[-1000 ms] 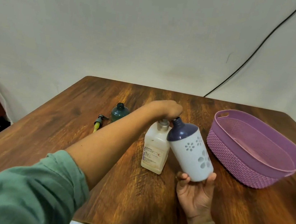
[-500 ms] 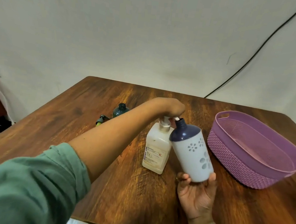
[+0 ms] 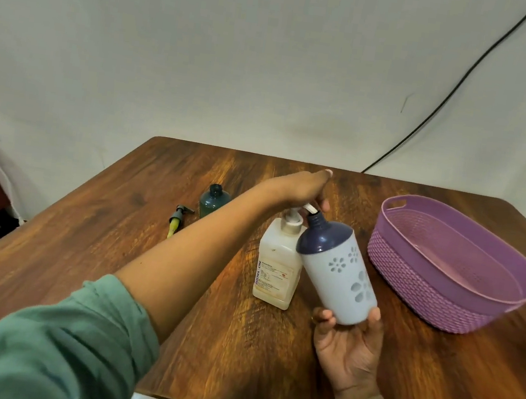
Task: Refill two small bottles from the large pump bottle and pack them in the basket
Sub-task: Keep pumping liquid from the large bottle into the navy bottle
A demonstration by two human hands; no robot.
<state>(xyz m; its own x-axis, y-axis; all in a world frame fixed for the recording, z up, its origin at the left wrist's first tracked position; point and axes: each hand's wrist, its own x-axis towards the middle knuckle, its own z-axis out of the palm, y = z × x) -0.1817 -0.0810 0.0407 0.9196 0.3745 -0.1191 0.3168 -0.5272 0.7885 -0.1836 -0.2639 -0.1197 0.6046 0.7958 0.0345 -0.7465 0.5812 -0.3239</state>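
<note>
Pump bottle (image 3: 277, 268) central, white bottle (image 3: 341, 270) at spout (image 3: 310, 209), basket (image 3: 417, 286) near table (image 3: 235, 346) edge

Glossy grained wooden table (image 3: 86, 263), woven-textured matt purple plastic basket (image 3: 424, 287), translucent plastic pump bottle (image 3: 275, 261)
</note>
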